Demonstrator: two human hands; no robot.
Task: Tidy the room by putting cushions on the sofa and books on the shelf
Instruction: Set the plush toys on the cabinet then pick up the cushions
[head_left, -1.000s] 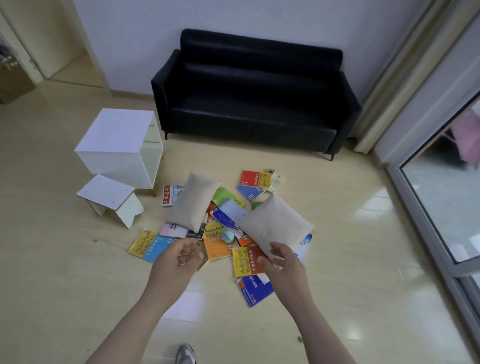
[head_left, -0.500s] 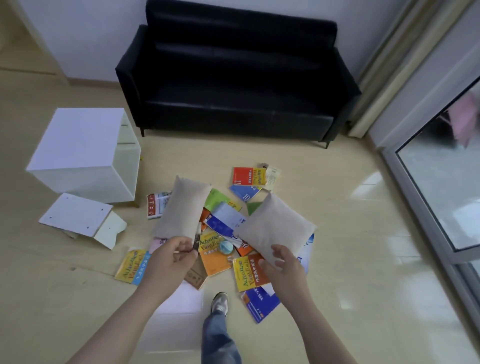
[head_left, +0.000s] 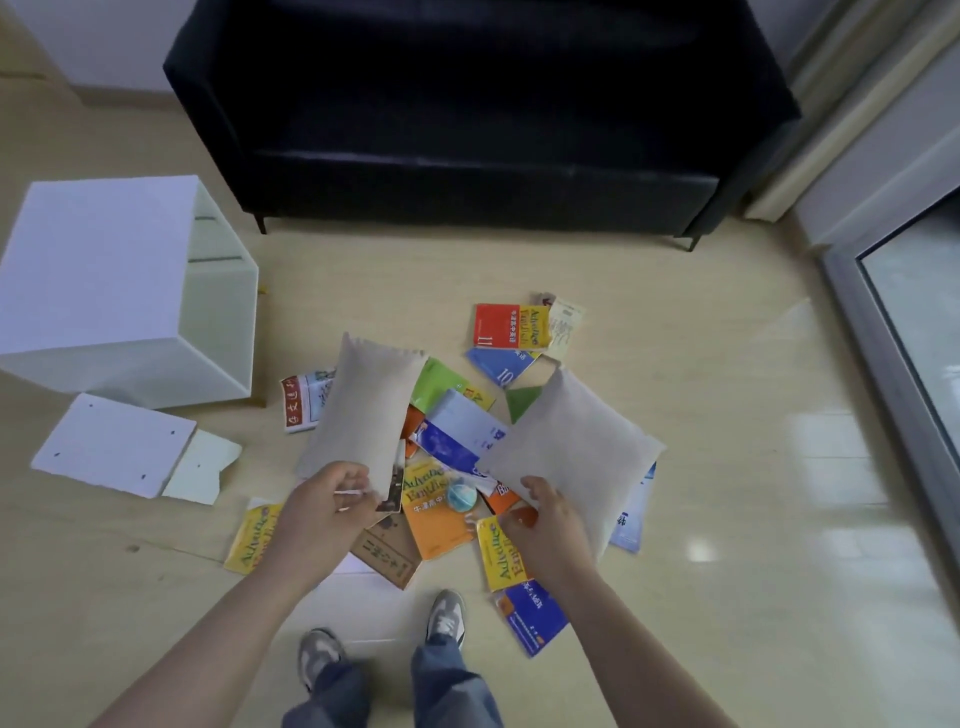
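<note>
- Floor (head_left: 727, 338) — pale, glossy boards, with bright patches of reflected light on the right.
- Wall (head_left: 104, 41) — white, with a skirting along its foot.
- Sofa (head_left: 467, 130): black, on thin dark legs, its back to the wall.
- Shelf (head_left: 104, 270): a white cube unit on the floor left of the sofa.
- Panel (head_left: 114, 452): white and flat, on the floor just in front of the shelf.
- Curtain (head_left: 831, 78): pale, hanging right of the sofa.
- Glass door (head_left: 914, 322): grey-framed, at the right edge.

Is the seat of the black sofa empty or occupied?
Empty: the black sofa bears nothing; left hand grips the left beige cushion, right hand the right beige cushion.
</note>
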